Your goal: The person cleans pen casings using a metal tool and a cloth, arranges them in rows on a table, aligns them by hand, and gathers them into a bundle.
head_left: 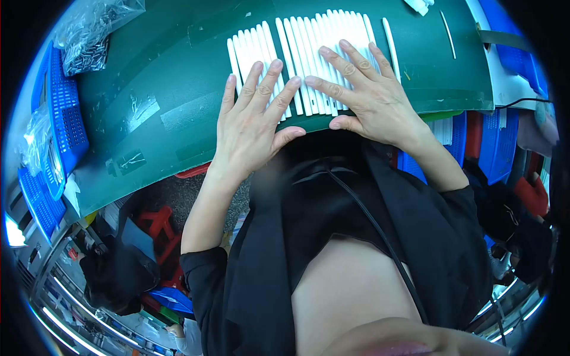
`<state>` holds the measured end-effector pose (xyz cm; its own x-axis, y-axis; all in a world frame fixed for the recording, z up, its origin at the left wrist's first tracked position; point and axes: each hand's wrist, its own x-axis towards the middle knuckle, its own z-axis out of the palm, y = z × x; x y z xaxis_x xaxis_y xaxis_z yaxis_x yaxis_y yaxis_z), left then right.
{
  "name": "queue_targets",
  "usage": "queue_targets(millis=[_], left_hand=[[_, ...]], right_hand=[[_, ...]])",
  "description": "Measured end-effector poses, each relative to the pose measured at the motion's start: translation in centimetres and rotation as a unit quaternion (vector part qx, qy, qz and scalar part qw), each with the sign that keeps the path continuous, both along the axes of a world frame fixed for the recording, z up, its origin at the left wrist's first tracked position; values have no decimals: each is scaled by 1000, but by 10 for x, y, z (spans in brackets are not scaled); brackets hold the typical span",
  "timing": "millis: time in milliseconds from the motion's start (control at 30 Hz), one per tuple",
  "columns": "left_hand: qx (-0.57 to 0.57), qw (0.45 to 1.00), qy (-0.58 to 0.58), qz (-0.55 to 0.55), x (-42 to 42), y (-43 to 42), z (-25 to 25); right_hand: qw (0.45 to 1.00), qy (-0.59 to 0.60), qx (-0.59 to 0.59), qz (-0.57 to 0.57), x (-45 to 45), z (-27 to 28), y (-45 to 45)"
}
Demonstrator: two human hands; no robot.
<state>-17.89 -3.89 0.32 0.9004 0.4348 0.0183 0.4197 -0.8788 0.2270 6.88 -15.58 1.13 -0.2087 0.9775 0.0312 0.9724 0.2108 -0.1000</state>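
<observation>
Many slim white pen-like sticks (306, 44) lie side by side in a row on the green table (166, 65), their long sides pointing away from me. My left hand (249, 118) rests flat over the near part of the left group, fingers stretched out. Over the right group lies my right hand (371, 95), palm down with its fingers spread. Both hands touch the sticks, and neither is gripping one. A narrow gap splits the row near the left fingertips. One white stick (389, 47) lies slightly apart at the right end.
At the far left, a clear plastic bag (89, 47) of small dark metallic parts sits by a blue basket (66, 113). A thin white strip (447, 35) lies at the right. Blue bins (499, 142) stand below the table's right side. A red stool (160, 228) is at lower left.
</observation>
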Motion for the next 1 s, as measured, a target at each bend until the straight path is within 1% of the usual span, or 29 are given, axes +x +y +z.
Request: queue_targets(millis=[100,167,467,600,667,767,800,900,933,1000], left_hand=[[12,1000,-13,-11,22,-9,0],[14,999,-29,-18,35,-16,-1],[-31,994,-91,-48,91,-39,-4],[-43,990,-113,-76,96,-45,1],[-51,986,-124,-99,88,-49,4],[-47,986,-123,-99,66,-51,4],[-52,987,-118,-96,57,-50,8],[-12,994,-110,-24,28,-48,6],[-15,992,-124,8,19,-47,2],[-7,989,-131,62,8,-46,-1]], right_hand=[[999,13,-9,-36,19,0,-15],[999,5,6,-45,31,-3,-25],[995,48,54,-74,65,-14,-52],[985,128,94,-73,71,-19,-53],[974,174,125,-74,75,-22,-53],[958,219,164,-88,80,-26,-53],[951,230,184,-90,80,-26,-53],[938,258,189,-131,85,-30,-56],[930,267,217,-128,88,-31,-54],[913,300,230,-156,88,-31,-53]])
